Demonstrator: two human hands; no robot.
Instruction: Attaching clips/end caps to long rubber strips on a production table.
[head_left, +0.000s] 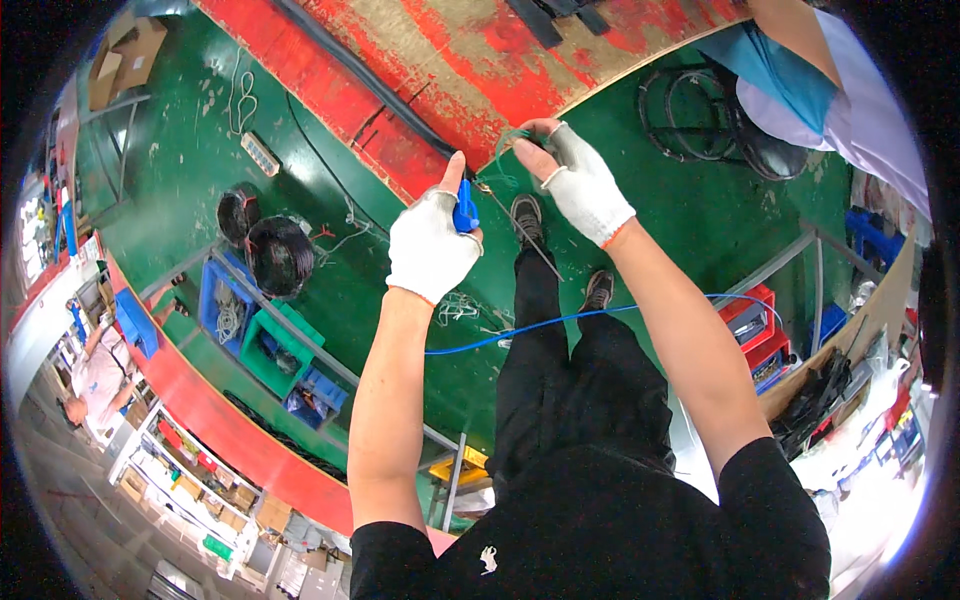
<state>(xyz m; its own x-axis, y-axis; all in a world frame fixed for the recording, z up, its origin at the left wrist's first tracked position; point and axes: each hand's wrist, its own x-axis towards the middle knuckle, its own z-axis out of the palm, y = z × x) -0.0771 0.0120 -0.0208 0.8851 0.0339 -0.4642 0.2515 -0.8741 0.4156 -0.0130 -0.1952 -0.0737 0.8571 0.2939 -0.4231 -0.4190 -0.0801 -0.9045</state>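
Observation:
My left hand [430,245], in a white fingerless-tipped glove, is closed around a small blue-handled tool [466,208] by the corner of the worn red table [480,95]. The tool's working end is too small to make out. A thick black cable [375,80] lies along the table, and its end reaches the left thumb. In a matching glove, my right hand [588,190] pinches a thin green wire [502,150] between thumb and fingers. The wire loops beside the cable's end, just off the table corner.
Another person [850,100] stands at the right, near a stand with black cable coils [700,115]. Black wire coils [280,255], a power strip [260,154] and a green bin [275,350] are at the left. A blue cord [540,325] crosses below my forearms.

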